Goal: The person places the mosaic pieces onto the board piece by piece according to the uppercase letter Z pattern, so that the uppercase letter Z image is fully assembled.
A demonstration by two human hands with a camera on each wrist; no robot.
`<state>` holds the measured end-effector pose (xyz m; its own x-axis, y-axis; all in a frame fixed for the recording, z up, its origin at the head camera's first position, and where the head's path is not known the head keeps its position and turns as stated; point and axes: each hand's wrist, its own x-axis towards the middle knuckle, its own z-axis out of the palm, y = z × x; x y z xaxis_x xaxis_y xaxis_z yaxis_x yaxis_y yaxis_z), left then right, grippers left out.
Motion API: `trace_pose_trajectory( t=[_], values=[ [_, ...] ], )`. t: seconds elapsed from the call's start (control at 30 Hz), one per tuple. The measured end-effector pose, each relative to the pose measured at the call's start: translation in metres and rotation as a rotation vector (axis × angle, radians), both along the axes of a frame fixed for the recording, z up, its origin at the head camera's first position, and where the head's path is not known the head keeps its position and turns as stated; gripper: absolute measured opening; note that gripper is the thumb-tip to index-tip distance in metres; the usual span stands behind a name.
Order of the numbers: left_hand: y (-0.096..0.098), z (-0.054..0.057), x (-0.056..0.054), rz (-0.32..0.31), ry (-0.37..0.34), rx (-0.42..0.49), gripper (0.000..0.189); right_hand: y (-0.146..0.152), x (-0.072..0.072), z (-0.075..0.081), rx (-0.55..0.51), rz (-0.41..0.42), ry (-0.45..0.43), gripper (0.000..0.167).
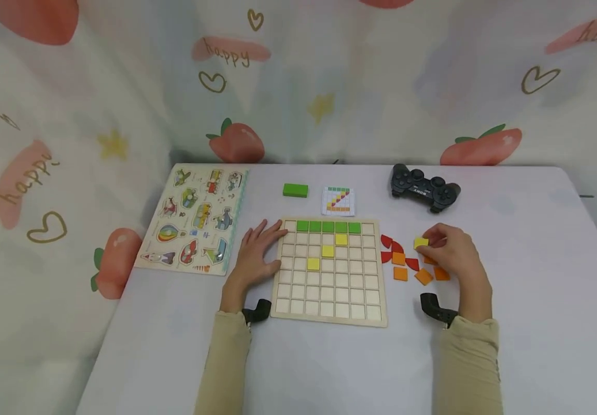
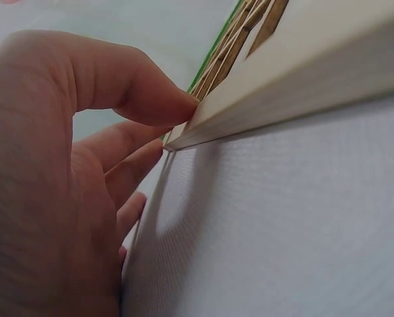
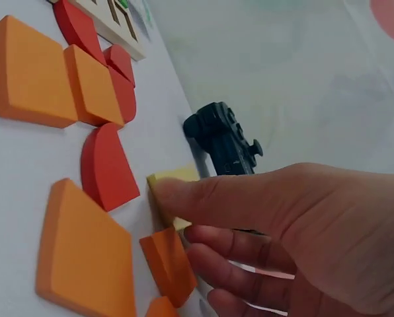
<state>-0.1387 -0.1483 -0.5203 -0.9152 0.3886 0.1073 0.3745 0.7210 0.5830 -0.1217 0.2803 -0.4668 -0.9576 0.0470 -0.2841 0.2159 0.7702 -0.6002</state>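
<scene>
A wooden grid board lies mid-table, with a row of green square tiles near its far edge and three yellow square tiles set diagonally below. My left hand rests along the board's left edge, fingers extended, the thumb touching its side in the left wrist view. Right of the board, my right hand pinches a yellow square tile between thumb and fingers. Orange square tiles and red quarter-round tiles lie loose beside and below that hand, some partly hidden by it.
Behind the board are a green block and a small pattern card. A black game controller lies at the back right. A picture puzzle board lies at the left, by the table's edge. A patterned curtain hangs behind.
</scene>
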Motion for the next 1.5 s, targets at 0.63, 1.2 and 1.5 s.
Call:
trace_pose_trajectory(
  t=[0.63, 1.2, 1.5],
  values=[
    [0.005, -0.001, -0.006, -0.011, 0.008, -0.008, 0.073, -0.038, -0.005, 0.016, -0.15, 0.026, 0.184, 0.026],
    [0.003, -0.003, -0.007, -0.003, 0.022, -0.028, 0.075, -0.16, 0.002, 0.007, -0.26, 0.297, 0.193, 0.007],
    [0.002, -0.003, -0.007, 0.0, 0.009, -0.042, 0.075, -0.2, 0.018, 0.001, -0.205, 0.399, 0.241, 0.005]
  ],
)
